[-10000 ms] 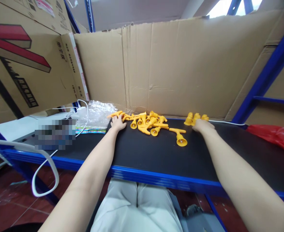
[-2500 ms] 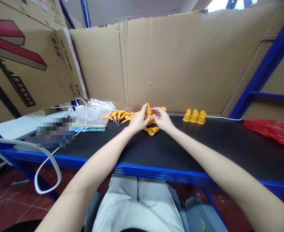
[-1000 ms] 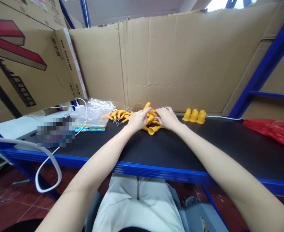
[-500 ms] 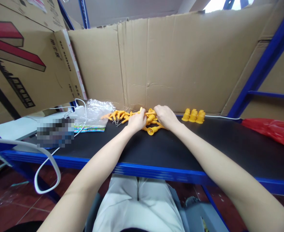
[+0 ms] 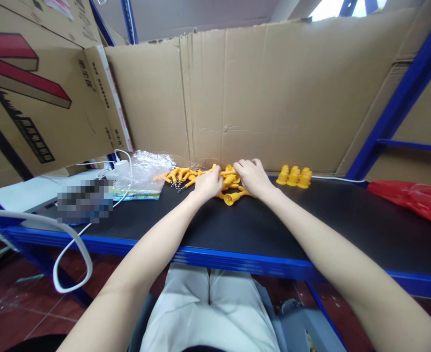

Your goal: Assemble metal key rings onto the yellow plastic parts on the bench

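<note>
My left hand (image 5: 208, 183) is closed round a yellow plastic piece (image 5: 227, 171), which runs from its fingertips toward my right hand. At the other end of that piece, my right hand (image 5: 252, 178) has bent fingers on it, the contact partly hidden by the hand. Beneath and between the hands lie more yellow parts, one a horn-shaped piece (image 5: 233, 198) with its flared mouth toward me. Left of my hands, several yellow branching pieces (image 5: 180, 173) lie in a heap, with small silver metal bits (image 5: 177, 186) in front.
Several yellow bell-shaped cups (image 5: 293, 176) stand at the right on the black tabletop (image 5: 332, 225). A clear plastic bag (image 5: 138, 168) lies at the left near a white cable (image 5: 86, 254). Red plastic (image 5: 409, 195) is at far right. A cardboard wall (image 5: 274, 98) closes the back.
My right hand's fingers have lifted and loosened a little on the yellow piece. The left hand stays nearly in place.
</note>
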A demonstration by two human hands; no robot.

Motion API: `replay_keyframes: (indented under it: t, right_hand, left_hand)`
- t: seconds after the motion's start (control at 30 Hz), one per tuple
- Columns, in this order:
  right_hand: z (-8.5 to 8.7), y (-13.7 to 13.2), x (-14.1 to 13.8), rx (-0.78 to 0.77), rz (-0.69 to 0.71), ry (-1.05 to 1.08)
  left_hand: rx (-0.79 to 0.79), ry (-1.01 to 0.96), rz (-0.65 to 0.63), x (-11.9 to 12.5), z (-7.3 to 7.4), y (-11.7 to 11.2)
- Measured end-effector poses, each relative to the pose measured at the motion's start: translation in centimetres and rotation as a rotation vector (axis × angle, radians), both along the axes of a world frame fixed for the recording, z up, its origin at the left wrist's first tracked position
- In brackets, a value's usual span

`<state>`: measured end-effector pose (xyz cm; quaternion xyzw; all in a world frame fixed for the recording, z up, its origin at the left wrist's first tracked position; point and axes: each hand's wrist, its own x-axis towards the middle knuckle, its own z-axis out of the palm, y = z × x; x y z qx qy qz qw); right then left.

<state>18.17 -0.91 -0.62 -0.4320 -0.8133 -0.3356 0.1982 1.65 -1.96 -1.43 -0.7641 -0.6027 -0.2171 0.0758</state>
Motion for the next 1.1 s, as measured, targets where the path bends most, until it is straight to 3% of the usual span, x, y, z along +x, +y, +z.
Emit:
replay_keyframes:
  t: [0.2,0.43,0.53,0.7,0.83,1.0,1.1]
  right_hand:
    - [0.0,0.3,0.1,0.019,0.015,0.016]
    - [-1.1,0.9,0.8,-0.119,0.157,0.002]
    - [-1.3,1.1,0.8,-0.148,0.149,-0.001]
    - [-0.3,1.4,2.5,-0.073,-0.033,0.112]
    - [0.5,2.9,7.2,-0.084,-0.312,0.369]
    - [-0.5,5.1,12.9,-0.334,-0.639,0.673]
    - [-1.8,5.9,14.1,-0.452,-0.628,0.712]
  left_hand:
    - [-0.023,-0.076,-0.024,0.1,0.0,0.3]
    - [-0.015,-0.031,0.024,-1.0,0.1,0.5]
    - [-0.009,-0.010,0.021,-1.3,-0.1,0.6]
    - [-0.010,-0.026,0.103,-2.3,-0.2,1.3]
    - [0.036,-0.092,0.174,-3.6,-0.4,2.0]
    - [0.116,-0.155,0.252,-4.8,-0.7,2.9]
    - [0.138,-0.211,0.295,-5.5,-0.8,3.6]
